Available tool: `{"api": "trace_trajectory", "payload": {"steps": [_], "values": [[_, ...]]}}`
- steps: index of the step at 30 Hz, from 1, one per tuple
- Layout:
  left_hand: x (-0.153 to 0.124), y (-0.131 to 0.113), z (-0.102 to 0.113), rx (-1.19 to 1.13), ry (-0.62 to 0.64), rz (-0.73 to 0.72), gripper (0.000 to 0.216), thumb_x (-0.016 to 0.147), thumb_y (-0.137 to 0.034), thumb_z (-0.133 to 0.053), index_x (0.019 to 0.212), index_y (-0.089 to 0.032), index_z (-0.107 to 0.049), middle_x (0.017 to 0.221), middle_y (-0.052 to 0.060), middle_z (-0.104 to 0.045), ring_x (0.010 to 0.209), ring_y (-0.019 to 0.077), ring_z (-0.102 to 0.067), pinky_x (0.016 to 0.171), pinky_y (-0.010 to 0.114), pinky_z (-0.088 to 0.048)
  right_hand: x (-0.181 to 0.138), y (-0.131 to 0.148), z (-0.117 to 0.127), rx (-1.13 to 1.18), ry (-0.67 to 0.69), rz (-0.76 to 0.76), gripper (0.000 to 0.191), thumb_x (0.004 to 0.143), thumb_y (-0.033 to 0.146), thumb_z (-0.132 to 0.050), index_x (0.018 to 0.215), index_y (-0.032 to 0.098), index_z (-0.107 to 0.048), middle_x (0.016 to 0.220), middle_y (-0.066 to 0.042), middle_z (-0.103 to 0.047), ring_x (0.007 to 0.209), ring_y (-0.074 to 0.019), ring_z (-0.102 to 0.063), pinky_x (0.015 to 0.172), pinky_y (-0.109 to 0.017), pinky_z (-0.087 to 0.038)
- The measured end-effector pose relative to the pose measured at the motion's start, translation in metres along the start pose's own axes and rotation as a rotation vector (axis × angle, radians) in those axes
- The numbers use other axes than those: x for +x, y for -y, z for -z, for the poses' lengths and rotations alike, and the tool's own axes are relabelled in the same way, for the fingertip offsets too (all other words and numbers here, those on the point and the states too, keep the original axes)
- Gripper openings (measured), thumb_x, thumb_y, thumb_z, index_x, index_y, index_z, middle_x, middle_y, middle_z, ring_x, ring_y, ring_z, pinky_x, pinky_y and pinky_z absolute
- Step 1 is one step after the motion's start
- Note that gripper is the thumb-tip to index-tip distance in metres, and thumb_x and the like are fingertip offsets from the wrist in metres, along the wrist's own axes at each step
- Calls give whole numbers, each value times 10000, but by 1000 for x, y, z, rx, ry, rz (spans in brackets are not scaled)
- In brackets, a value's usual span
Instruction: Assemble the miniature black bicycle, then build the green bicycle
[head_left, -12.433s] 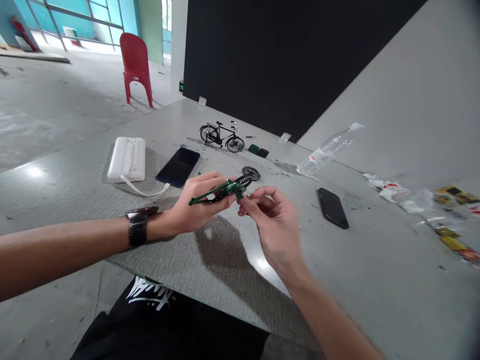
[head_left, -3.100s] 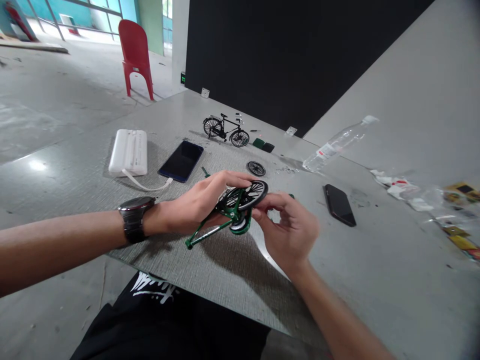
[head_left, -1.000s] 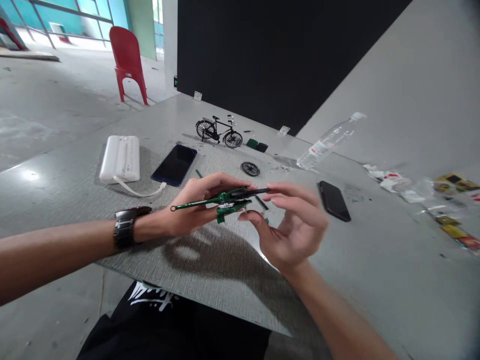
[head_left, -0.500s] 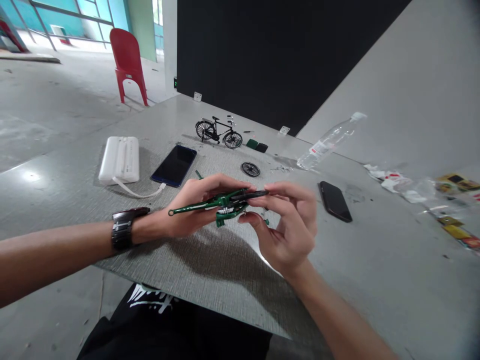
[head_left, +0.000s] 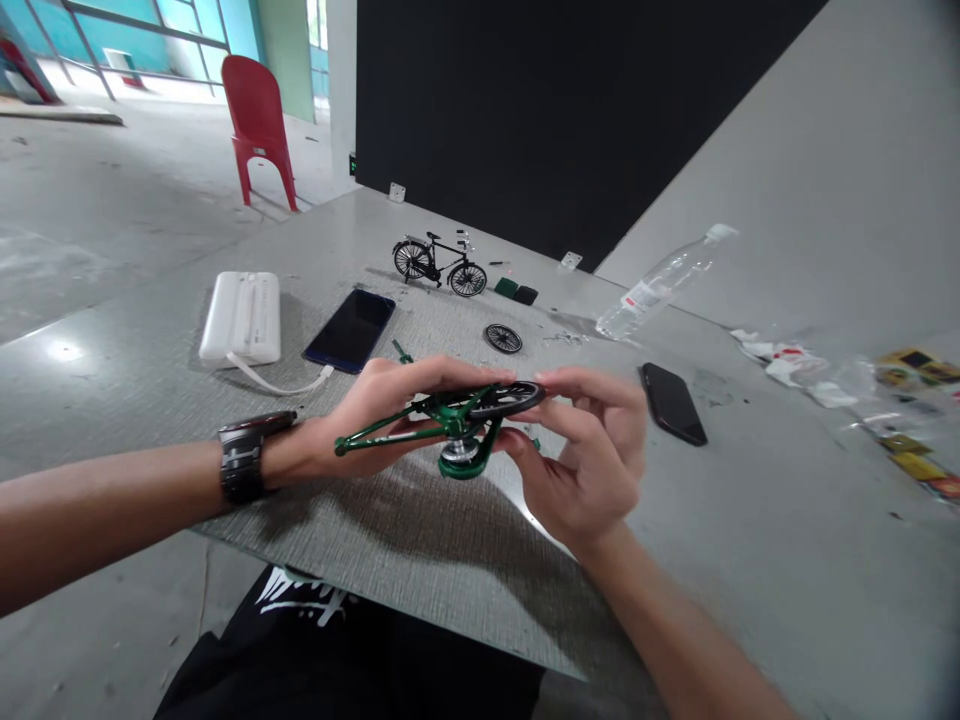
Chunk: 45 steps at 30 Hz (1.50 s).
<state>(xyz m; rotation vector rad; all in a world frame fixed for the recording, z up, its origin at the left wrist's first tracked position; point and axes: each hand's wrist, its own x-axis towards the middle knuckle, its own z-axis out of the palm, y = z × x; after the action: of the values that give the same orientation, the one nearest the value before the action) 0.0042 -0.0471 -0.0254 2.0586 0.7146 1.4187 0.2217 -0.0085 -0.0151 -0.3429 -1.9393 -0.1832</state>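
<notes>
My left hand (head_left: 375, 405), with a black watch on its wrist, is closed round a green model bicycle frame (head_left: 397, 435) held above the table. A black spoked wheel (head_left: 517, 398) sits at the frame's right end. My right hand (head_left: 581, 450) pinches that wheel's rim between thumb and fingers. Below the wheel shows a silver sprocket (head_left: 459, 452) beside a green curved part (head_left: 465, 468). A loose wheel (head_left: 502, 339) lies flat on the table beyond my hands. Farther back stands a black model bicycle (head_left: 441, 264). My left fingers are partly hidden behind the frame.
On the left lie a white power bank (head_left: 241, 318) with a cable and a dark phone (head_left: 350, 330). To the right are a black phone (head_left: 673, 403), a tilted clear bottle (head_left: 660, 285) and plastic packets (head_left: 907, 440). Small green and black pieces (head_left: 516, 291) lie near the black bicycle.
The frame and wheel have tilted in my hands, so the wheel's spokes and the sprocket's face show more. My right hand has shifted slightly right and down.
</notes>
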Motion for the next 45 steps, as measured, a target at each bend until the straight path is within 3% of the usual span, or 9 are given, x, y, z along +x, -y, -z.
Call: {"api": "trace_trajectory", "payload": {"steps": [14,29,34,37,45], "values": [[2,-3,-4,4,-28,72,362,981,-315,-677,1334,-236,-671,1222,67,-781,1052,183,-770,899,239,-602,2,4,-2,-41,4,-10,91,986,279,-663,1057,223,-670,1076,-75,-600,992,-226,-656,757,-393,-584],[-4,4,-16,-155,-163,133,322,943,-365,-723,1200,-207,-611,1266,127,-756,1128,250,-753,886,343,-648,0,4,-4,7,-44,-46,235,913,252,-747,1125,253,-644,1091,-67,-663,1008,-254,-686,732,-414,-631],[-5,7,-16,-72,-172,16,312,966,-307,-691,1248,-226,-585,1379,115,-700,1242,246,-699,1006,394,-617,4,7,-2,-96,-13,-25,140,901,188,-757,1007,243,-683,883,-15,-700,794,-190,-701,680,-330,-586],[-6,8,-15,0,-162,-55,378,957,-240,-692,1315,-232,-571,1417,102,-678,1300,239,-662,1060,394,-586,5,10,-2,-49,48,-54,159,918,109,-705,1005,241,-688,900,-12,-735,783,-177,-715,677,-314,-575],[-5,5,-14,86,-143,55,375,958,-272,-694,1300,-206,-557,1397,134,-687,1236,239,-704,990,355,-613,4,13,-5,-20,74,-106,163,932,84,-644,986,238,-655,871,-10,-713,788,-175,-694,690,-325,-583]]}}
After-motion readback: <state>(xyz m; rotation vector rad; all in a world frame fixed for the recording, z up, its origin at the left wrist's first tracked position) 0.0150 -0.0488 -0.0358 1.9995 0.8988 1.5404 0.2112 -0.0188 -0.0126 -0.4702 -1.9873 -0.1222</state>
